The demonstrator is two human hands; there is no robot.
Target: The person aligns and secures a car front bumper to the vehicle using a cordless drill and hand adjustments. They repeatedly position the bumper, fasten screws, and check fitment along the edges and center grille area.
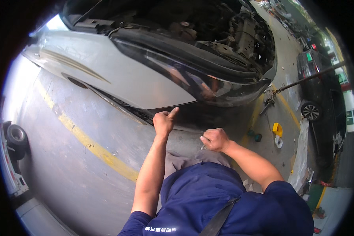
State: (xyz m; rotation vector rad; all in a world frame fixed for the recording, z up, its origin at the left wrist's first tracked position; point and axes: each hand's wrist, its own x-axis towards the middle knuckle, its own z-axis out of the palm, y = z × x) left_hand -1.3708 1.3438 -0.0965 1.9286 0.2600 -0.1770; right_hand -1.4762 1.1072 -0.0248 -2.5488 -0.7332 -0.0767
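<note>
My left hand (165, 122) is at the lower corner of a car's pale grey front fender (153, 82), beside the dark bumper (220, 115). Its fingers are curled in, and the thumb points up toward the seam between the two panels. Whether it grips anything is hidden. Farther right, my right hand (216, 139) is closed in front of the bumper. A small pale thing shows at its fingertips, too small to name. Above the bumper sits the headlight (212, 84), with reflections on its clear cover.
The hood is up or off, and the engine bay (185, 29) lies exposed. A loose trim strip (114, 103) hangs along the fender's lower edge. Right of me are a yellow container (277, 129) on the floor, a metal bar (308, 76) and a dark car (322, 94).
</note>
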